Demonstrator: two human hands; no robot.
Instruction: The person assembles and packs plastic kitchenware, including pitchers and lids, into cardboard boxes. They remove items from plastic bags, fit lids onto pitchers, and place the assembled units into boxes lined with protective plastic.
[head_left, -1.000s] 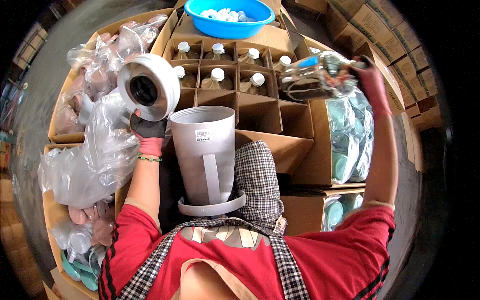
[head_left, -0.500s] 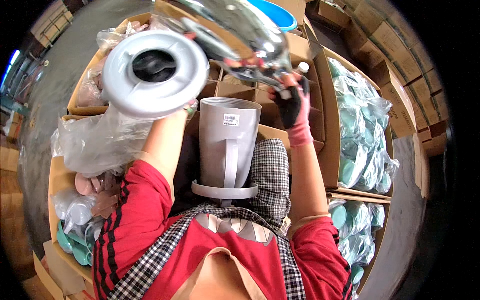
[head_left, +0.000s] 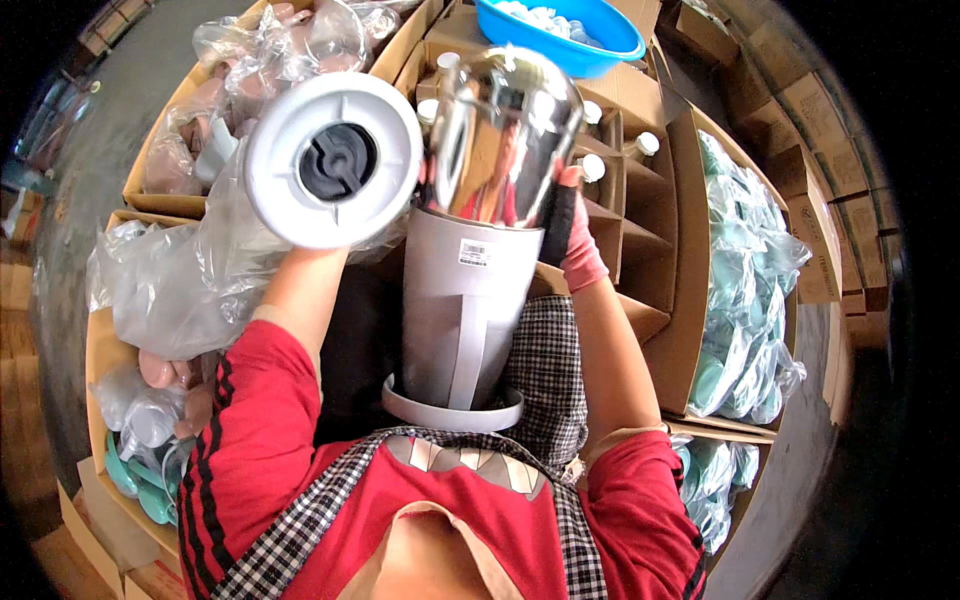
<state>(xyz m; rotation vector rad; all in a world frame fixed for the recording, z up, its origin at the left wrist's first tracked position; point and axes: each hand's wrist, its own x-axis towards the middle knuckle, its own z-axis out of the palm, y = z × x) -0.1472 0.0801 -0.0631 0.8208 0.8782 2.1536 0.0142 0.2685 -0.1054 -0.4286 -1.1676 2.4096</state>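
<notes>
1. My right hand (head_left: 572, 232), in a pink and black glove, is clamped on the shiny silver glass flask liner (head_left: 505, 130); it has come down from the top of the frame into the mouth of the grey plastic jug casing (head_left: 462, 305) at centre.
2. My left hand is hidden behind the round white plastic base cap (head_left: 333, 160) at upper left, so I cannot tell its grip; the cap sits further right than before.
3. The blue plastic basin (head_left: 600, 40) is back in view at the top.
</notes>
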